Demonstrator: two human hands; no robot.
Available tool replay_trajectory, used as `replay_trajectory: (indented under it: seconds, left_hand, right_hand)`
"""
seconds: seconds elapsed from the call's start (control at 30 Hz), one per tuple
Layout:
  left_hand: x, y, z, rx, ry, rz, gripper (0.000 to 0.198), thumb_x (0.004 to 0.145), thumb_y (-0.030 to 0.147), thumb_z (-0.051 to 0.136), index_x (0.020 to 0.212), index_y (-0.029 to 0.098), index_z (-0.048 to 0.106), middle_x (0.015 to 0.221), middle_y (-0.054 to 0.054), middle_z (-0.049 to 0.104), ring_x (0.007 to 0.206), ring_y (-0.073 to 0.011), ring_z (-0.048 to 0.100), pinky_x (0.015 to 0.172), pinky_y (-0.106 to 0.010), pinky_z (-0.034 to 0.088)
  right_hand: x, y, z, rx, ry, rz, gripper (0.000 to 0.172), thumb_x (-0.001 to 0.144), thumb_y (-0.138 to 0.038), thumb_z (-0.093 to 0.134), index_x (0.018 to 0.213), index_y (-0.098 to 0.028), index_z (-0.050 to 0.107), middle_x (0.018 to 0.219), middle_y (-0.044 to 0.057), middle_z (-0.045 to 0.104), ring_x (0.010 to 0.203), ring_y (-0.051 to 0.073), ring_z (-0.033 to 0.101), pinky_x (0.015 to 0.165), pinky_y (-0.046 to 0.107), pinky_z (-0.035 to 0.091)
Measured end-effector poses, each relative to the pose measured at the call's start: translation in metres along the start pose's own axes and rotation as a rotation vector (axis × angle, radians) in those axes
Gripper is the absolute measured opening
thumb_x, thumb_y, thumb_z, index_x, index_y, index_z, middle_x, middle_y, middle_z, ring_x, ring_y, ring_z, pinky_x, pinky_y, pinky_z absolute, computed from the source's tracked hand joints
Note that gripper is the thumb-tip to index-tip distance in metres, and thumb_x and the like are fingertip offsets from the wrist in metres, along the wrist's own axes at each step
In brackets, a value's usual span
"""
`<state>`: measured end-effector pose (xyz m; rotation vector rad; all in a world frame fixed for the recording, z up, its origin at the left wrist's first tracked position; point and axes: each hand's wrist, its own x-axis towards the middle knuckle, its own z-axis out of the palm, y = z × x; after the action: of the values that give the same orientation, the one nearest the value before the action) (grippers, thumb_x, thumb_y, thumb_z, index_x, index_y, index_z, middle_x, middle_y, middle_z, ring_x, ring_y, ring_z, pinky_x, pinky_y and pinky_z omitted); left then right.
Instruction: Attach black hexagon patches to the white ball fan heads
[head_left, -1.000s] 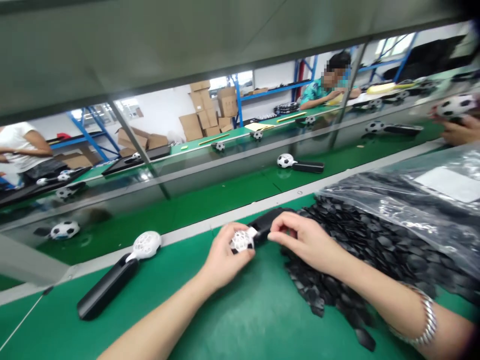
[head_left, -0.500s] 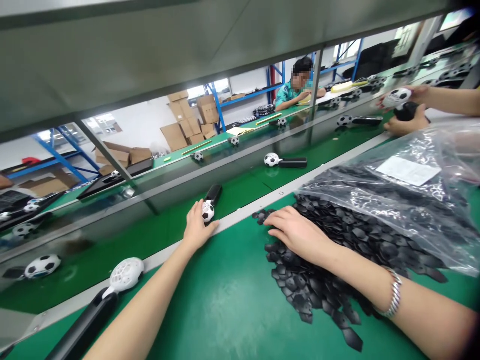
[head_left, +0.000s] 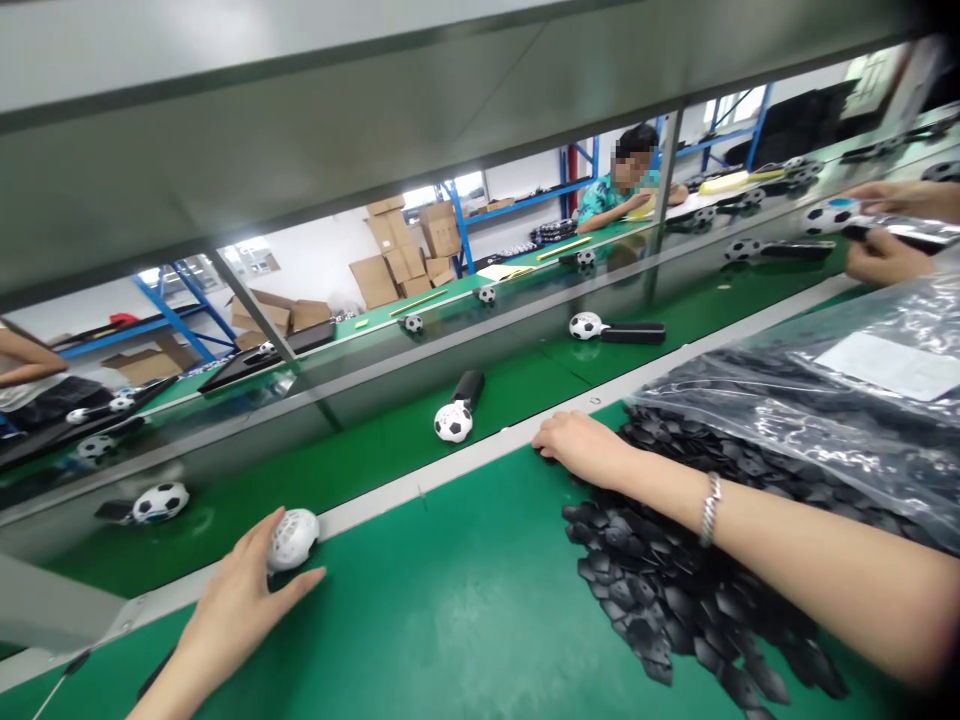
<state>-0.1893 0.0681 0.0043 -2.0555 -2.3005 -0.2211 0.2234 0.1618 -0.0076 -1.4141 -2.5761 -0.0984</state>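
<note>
Green bench (head_left: 450,610), head view (only cam), clock hrs from frame ctr. L hand (head_left: 229,600), 8 o'clock: thumb & fingers spread wide round 1 white ball head (head_left: 296,540); fingers overlap it, how firm can't tell; its handle mostly hidden by forearm. R hand (head_left: 581,447), 4 o'clock: fingers curled, narrow, at edge of black-pc pile (head_left: 660,590); dark bit under fingertips, held or only touched can't tell. Pile at 4–5: flat pcs, many, overlapping, uncountable. 1 clear bag (head_left: 757,390) at 3, w/ 1 white label (head_left: 892,365), over far side of pile. 1 silver bracelet (head_left: 709,508), R wrist.

Green belt (head_left: 360,450) beyond bench: 4 ball-head units, black/white. 1 (head_left: 161,503) betw 8 & 9; 1 (head_left: 454,423) at 7, nr ctr; 2 betw 2 & 3, nearer (head_left: 585,326), farther (head_left: 742,250). Co-worker's hands (head_left: 892,258) (2), same hr, hold 1 more unit. 1 person (head_left: 596,200) across, nr 2; 1 other person (head_left: 30,355) at 9, cut off.
</note>
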Motion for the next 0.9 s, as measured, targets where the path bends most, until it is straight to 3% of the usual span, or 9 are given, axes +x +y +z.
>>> replay_trajectory:
  seconds: [0.13, 0.23, 0.3, 0.4, 0.53, 0.6, 0.7, 0.8, 0.9]
  left_hand:
    - [-0.01, 0.007, -0.008, -0.033, -0.081, 0.041, 0.065, 0.075, 0.042, 0.046, 0.134, 0.02, 0.032, 0.136, -0.008, 0.04, 0.117, -0.0316, 0.046, 0.091, -0.042, 0.042]
    - [-0.012, 0.01, -0.015, -0.16, -0.227, 0.095, 0.07, 0.072, 0.037, 0.052, 0.136, 0.027, 0.028, 0.137, -0.002, 0.04, 0.122, -0.0287, 0.041, 0.097, -0.039, 0.039]
    - [-0.013, 0.008, -0.017, -0.232, -0.287, 0.099, 0.072, 0.071, 0.036, 0.055, 0.137, 0.025, 0.028, 0.139, -0.002, 0.038, 0.125, -0.0273, 0.039, 0.101, -0.038, 0.035]
    - [-0.018, 0.016, -0.018, -0.239, -0.3, 0.069, 0.063, 0.072, 0.036, 0.055, 0.131, 0.019, 0.039, 0.133, -0.006, 0.046, 0.119, -0.0294, 0.044, 0.098, -0.041, 0.037]
    - [-0.029, 0.075, -0.017, -0.328, -0.315, 0.221, 0.053, 0.072, 0.032, 0.058, 0.123, 0.025, 0.047, 0.122, -0.004, 0.056, 0.108, -0.0275, 0.053, 0.092, -0.039, 0.042]
    - [-0.031, 0.115, -0.014, -0.378, -0.308, 0.356, 0.055, 0.07, 0.029, 0.06, 0.124, 0.026, 0.046, 0.122, -0.003, 0.056, 0.108, -0.0267, 0.053, 0.091, -0.038, 0.042]
    - [-0.028, 0.165, -0.006, -0.356, -0.308, 0.43, 0.06, 0.071, 0.032, 0.058, 0.128, 0.023, 0.041, 0.123, -0.007, 0.054, 0.109, -0.0278, 0.052, 0.092, -0.04, 0.042]
    - [-0.026, 0.192, 0.0, -0.29, -0.323, 0.427, 0.066, 0.074, 0.035, 0.053, 0.134, 0.015, 0.033, 0.127, -0.013, 0.049, 0.114, -0.0298, 0.048, 0.095, -0.041, 0.041]
    - [-0.029, 0.2, 0.002, -0.249, -0.366, 0.451, 0.071, 0.076, 0.036, 0.049, 0.137, 0.009, 0.025, 0.13, -0.016, 0.045, 0.117, -0.0312, 0.045, 0.097, -0.042, 0.038]
  right_hand:
    - [-0.005, 0.0, -0.007, 0.034, -0.086, -0.034, 0.014, 0.074, -0.007, 0.059, 0.079, -0.016, 0.068, 0.083, 0.008, 0.067, 0.083, 0.023, 0.061, 0.071, 0.029, 0.043]
    - [-0.003, 0.005, -0.009, 0.087, -0.16, -0.026, 0.014, 0.075, -0.009, 0.059, 0.08, -0.018, 0.067, 0.086, 0.006, 0.067, 0.082, 0.021, 0.061, 0.068, 0.027, 0.043]
    - [0.001, 0.009, -0.009, 0.128, -0.218, 0.002, 0.012, 0.075, -0.01, 0.059, 0.081, -0.019, 0.065, 0.082, 0.003, 0.067, 0.073, 0.017, 0.062, 0.061, 0.025, 0.042]
    - [0.01, 0.014, -0.01, 0.189, -0.325, 0.042, 0.004, 0.077, -0.015, 0.059, 0.08, -0.016, 0.062, 0.069, -0.001, 0.064, 0.057, 0.012, 0.057, 0.052, 0.023, 0.041]
    - [0.021, 0.014, -0.012, 0.232, -0.397, 0.064, 0.006, 0.07, -0.012, 0.064, 0.07, -0.015, 0.059, 0.061, -0.003, 0.06, 0.052, 0.012, 0.054, 0.047, 0.021, 0.037]
    - [0.022, 0.013, -0.013, 0.242, -0.389, 0.068, 0.011, 0.065, -0.008, 0.064, 0.068, -0.017, 0.058, 0.059, -0.003, 0.059, 0.052, 0.013, 0.054, 0.045, 0.021, 0.033]
    - [0.014, 0.008, -0.018, 0.261, -0.34, 0.066, 0.012, 0.066, -0.008, 0.061, 0.075, -0.017, 0.059, 0.062, 0.0, 0.06, 0.055, 0.016, 0.056, 0.047, 0.023, 0.035]
    - [-0.009, -0.004, -0.028, 0.296, -0.251, 0.052, 0.014, 0.077, -0.014, 0.053, 0.088, -0.017, 0.061, 0.078, 0.004, 0.063, 0.073, 0.019, 0.058, 0.061, 0.026, 0.041]
    - [-0.039, -0.025, -0.037, 0.497, -0.12, 0.069, 0.014, 0.085, -0.025, 0.047, 0.087, -0.021, 0.061, 0.088, 0.002, 0.063, 0.08, 0.018, 0.057, 0.069, 0.026, 0.042]
